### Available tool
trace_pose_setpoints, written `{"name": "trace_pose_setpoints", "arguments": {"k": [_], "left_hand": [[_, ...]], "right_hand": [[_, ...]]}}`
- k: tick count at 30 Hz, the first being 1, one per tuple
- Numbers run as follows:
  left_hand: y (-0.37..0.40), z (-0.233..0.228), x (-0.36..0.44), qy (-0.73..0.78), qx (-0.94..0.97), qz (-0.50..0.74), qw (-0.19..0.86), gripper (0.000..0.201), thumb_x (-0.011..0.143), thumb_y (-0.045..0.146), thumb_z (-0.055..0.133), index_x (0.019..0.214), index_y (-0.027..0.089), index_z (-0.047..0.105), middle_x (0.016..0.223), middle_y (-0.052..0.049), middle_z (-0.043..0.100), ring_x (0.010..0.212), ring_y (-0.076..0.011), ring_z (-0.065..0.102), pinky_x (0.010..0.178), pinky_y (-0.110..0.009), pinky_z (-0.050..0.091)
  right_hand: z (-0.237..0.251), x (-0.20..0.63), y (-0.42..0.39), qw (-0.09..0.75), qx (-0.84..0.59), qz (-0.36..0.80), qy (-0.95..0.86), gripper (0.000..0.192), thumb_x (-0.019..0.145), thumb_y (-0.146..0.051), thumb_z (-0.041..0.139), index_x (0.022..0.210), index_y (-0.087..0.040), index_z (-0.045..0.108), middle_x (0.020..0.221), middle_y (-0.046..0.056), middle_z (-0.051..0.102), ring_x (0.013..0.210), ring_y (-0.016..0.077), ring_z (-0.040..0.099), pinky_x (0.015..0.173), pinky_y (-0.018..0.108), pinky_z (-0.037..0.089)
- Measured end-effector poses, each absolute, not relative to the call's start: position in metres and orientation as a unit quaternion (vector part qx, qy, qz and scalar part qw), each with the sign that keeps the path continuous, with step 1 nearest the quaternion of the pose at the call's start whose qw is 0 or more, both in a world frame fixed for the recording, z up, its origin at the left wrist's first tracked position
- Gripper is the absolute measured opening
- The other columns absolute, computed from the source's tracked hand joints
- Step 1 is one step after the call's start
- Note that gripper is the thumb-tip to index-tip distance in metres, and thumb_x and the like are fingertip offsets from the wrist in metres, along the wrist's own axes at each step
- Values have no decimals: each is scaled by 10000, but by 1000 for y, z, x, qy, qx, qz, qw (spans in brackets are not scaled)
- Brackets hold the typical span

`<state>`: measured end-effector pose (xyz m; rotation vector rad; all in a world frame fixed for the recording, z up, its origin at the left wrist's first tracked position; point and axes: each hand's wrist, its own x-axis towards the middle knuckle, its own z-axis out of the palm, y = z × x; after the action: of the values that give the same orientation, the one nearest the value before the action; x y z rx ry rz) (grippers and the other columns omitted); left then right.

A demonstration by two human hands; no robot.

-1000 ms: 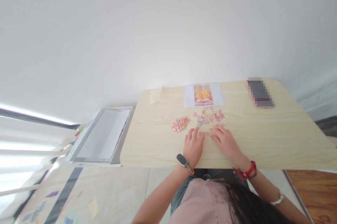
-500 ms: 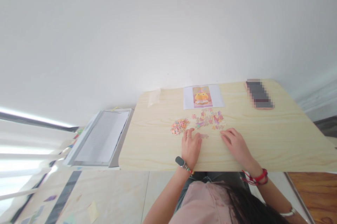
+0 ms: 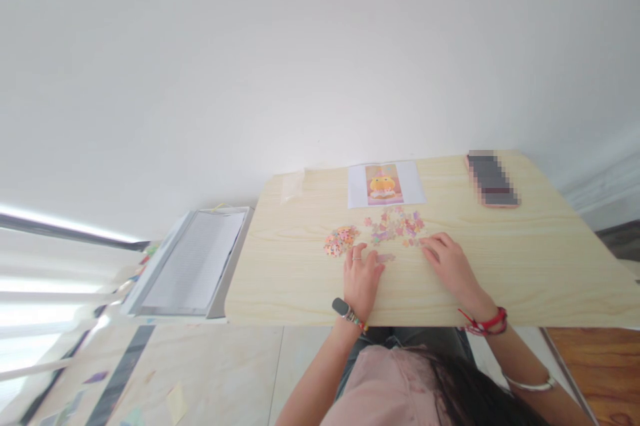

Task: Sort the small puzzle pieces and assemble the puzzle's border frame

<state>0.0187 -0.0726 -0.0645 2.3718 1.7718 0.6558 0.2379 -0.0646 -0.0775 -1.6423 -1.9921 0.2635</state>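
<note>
My left hand (image 3: 361, 279) rests on the table with its fingers apart and bent. Its thumb and forefinger lie against a short strip of joined jigsaw pieces (image 3: 386, 258). Just beyond its fingertips is a heap of small orange and pink jigsaw pieces (image 3: 341, 241). My right hand (image 3: 450, 265) is closed in a pinch at the near right edge of a loose spread of pink and purple jigsaw pieces (image 3: 395, 226). A pale jigsaw piece (image 3: 423, 241) shows at its fingertips, partly hidden.
Behind the pieces lies a white sheet with a printed yellow cartoon picture (image 3: 384, 184). A clear plastic bag (image 3: 293, 186) is at the back left, a phone (image 3: 493, 179) at the back right. Left of the wooden table (image 3: 530, 266) stands a white tray holding papers (image 3: 193, 263).
My right hand has moved slightly forward, up to the edge of the spread pieces. The left hand has hardly moved, its fingers shifting slightly beside the strip.
</note>
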Motion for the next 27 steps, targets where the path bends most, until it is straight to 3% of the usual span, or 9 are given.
{"name": "trace_pose_setpoints", "arguments": {"k": [27], "left_hand": [[-70,-64,4,562,780,269,61,236,760,133,600,969,220,537,1123,-78,412,1077,-264,440,894,-508,468]], "right_hand": [[-63,250,-46,258,-600,70,-754,277,854,-266,406,930,-163,652,901,101,558,833,216,560,753,359,452]]}}
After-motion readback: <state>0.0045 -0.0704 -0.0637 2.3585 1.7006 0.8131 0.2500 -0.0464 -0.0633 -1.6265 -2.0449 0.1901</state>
